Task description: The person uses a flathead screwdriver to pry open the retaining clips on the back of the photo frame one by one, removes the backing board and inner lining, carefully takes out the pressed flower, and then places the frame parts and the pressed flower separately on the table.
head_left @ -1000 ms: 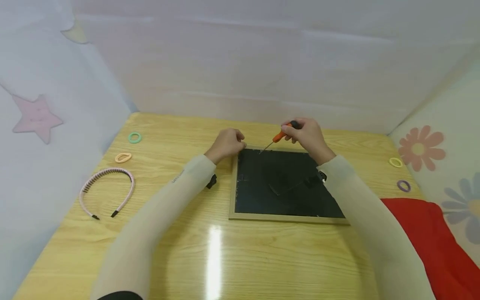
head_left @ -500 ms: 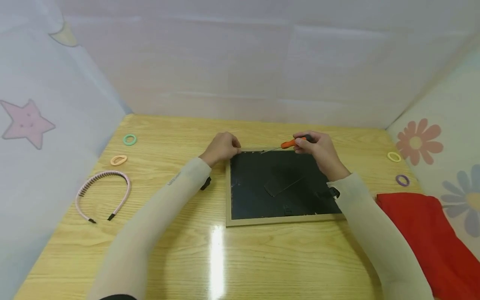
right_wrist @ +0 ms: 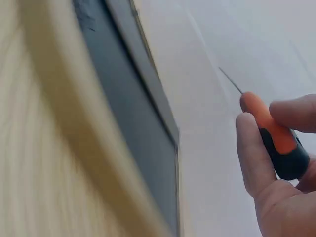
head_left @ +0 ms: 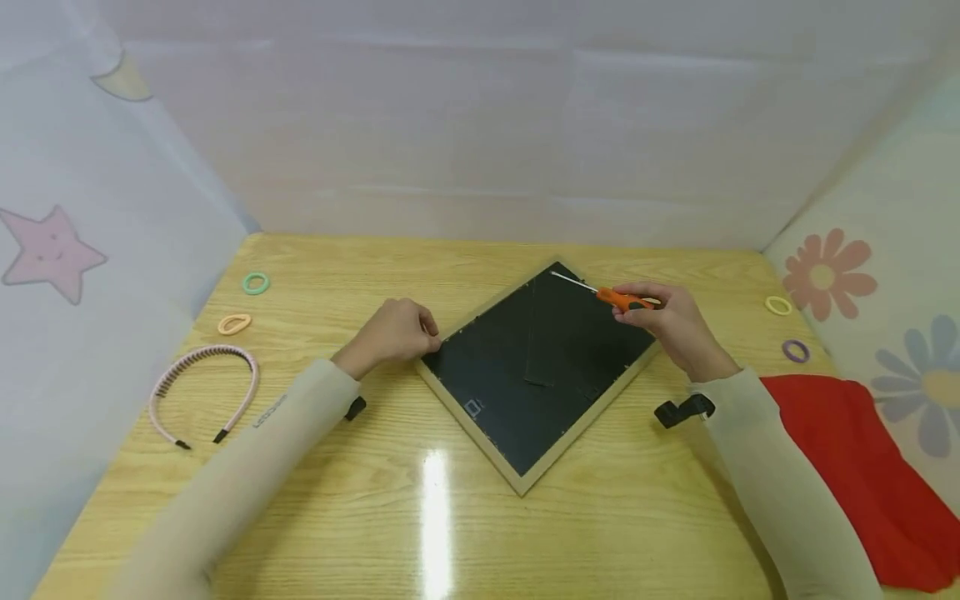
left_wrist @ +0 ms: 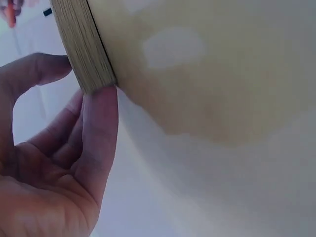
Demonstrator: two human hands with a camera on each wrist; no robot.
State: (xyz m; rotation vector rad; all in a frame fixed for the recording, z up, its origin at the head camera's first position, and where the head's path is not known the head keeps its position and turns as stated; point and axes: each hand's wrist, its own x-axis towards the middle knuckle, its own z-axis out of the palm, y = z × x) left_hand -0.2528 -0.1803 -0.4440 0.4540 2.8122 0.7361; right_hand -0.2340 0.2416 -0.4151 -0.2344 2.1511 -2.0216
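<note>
A wooden picture frame (head_left: 480,433) lies face down on the table, black backing up, turned so its corners point like a diamond. My left hand (head_left: 426,335) pinches its left corner; in the left wrist view the frame's wooden edge (left_wrist: 81,47) sits between a finger (left_wrist: 101,128) and the thumb. My right hand (head_left: 636,302) holds an orange and black screwdriver (head_left: 618,297) over the frame's right side, its thin shaft pointing at the far corner. The right wrist view shows the screwdriver (right_wrist: 271,131) gripped in the fingers, with the frame (right_wrist: 148,123) blurred beside it.
A pink headband (head_left: 202,387), a green hair tie (head_left: 255,283) and an orange one (head_left: 234,323) lie at the left. A yellow ring (head_left: 778,305), a purple ring (head_left: 795,351) and a red cloth (head_left: 847,467) are at the right. Fabric walls enclose the table (head_left: 420,517).
The frame has been turned from square-on to a diamond. My left hand came toward me with its corner. My right hand moved right with the screwdriver.
</note>
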